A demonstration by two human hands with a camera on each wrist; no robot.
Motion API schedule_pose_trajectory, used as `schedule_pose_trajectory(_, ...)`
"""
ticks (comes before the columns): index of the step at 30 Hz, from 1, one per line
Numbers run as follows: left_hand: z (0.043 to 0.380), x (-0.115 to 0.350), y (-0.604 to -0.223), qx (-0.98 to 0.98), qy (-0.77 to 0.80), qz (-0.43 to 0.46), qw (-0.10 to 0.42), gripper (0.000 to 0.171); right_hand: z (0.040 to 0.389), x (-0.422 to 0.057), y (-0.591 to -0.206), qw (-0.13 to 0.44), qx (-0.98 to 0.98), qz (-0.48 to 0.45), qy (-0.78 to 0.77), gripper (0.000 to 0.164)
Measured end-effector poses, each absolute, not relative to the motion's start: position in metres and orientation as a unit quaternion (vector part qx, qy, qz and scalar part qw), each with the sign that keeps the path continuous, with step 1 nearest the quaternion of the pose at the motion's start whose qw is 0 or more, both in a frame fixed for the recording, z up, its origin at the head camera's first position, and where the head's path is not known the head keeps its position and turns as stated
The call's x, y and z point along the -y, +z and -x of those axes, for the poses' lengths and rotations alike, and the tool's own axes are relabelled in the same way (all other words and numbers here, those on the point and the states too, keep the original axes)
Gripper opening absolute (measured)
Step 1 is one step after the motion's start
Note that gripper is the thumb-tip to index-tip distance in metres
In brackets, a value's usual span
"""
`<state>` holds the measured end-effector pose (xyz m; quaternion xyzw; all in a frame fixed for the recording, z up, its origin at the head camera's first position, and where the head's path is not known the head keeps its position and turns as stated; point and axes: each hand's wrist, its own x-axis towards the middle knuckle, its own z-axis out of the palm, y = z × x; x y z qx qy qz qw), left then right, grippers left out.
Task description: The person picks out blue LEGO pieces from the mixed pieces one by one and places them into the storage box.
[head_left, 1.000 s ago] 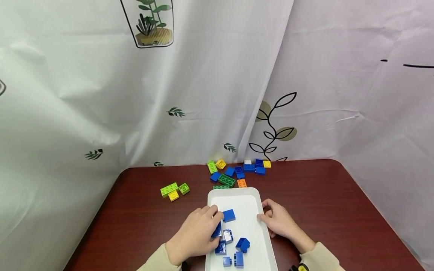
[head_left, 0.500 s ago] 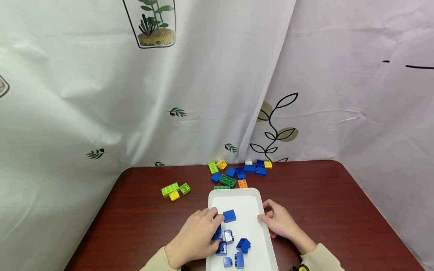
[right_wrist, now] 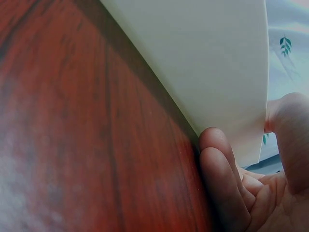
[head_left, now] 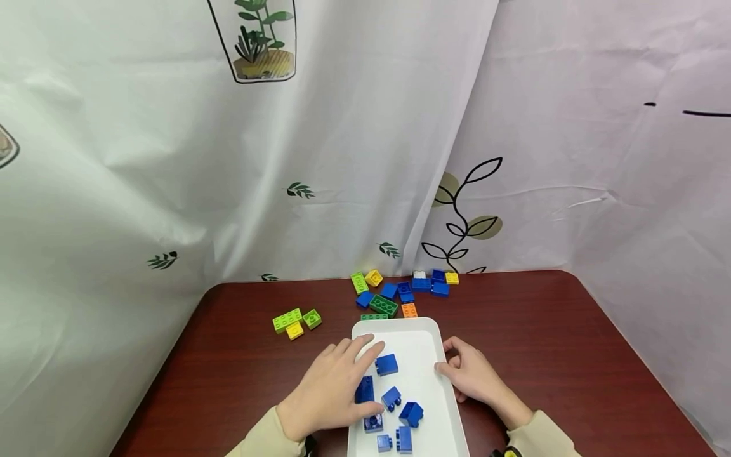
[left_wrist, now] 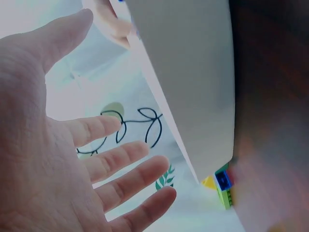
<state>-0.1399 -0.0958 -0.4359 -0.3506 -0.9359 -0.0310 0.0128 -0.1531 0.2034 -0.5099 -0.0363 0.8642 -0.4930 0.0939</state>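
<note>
A white tray point(head_left: 419, 349) holds several blue toy bricks, among them one brick point(head_left: 387, 364) towards its far end and another brick point(head_left: 391, 398) lying on its side near the middle. Over the tray's left edge my left hand point(head_left: 328, 390) has its fingers spread and extended, gripping nothing. Beneath its thumb and palm lie a long blue brick point(head_left: 364, 389) and a studded one point(head_left: 374, 423), partly covered. On the right side, my right hand point(head_left: 471, 374) holds the tray's rim, thumb on the edge, fingers point(right_wrist: 217, 171) curled against the outer wall in the right wrist view.
Behind the tray sit several loose bricks, including a dark green one point(head_left: 384, 306) and an orange one point(head_left: 409, 310). To the left lie lime bricks point(head_left: 287, 320) beside a yellow one point(head_left: 294, 331). A printed white curtain point(head_left: 354, 158) hangs behind the brown table point(head_left: 240, 355).
My left hand's fingers have straightened and spread, coming off the bricks. The small blue brick at the tray's middle has turned over and shifted slightly right. My right hand stays on the rim.
</note>
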Motion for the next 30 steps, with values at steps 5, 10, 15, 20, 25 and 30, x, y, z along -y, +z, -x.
schedule_pose_trajectory(5, 0.152, 0.095, -0.430, 0.937, -0.035, 0.345, 0.047, 0.093, 0.153, -0.204, -0.511, 0.093, -0.865, 0.036, -0.492, 0.034)
schedule_pose_trajectory(10, 0.164, 0.094, -0.427, 0.938, -0.050, 0.338, 0.068, 0.091, 0.154, -0.204, -0.511, 0.092, -0.865, 0.035, -0.491, 0.035)
schedule_pose_trajectory(15, 0.178, 0.093, -0.428, 0.936, -0.068, 0.333, 0.093, 0.088, 0.154, -0.204, -0.512, 0.093, -0.866, 0.034, -0.491, 0.036)
schedule_pose_trajectory(20, 0.196, 0.092, -0.429, 0.935, -0.080, 0.327, 0.107, 0.086, 0.154, -0.204, -0.511, 0.095, -0.865, 0.034, -0.491, 0.036)
schedule_pose_trajectory(25, 0.215, 0.094, -0.433, 0.943, -0.081, 0.309, 0.098, 0.084, 0.154, -0.204, -0.510, 0.095, -0.864, 0.036, -0.493, 0.035)
schedule_pose_trajectory(30, 0.232, 0.097, -0.439, 0.952, -0.083, 0.284, 0.076, 0.081, 0.153, -0.204, -0.510, 0.095, -0.863, 0.038, -0.494, 0.035)
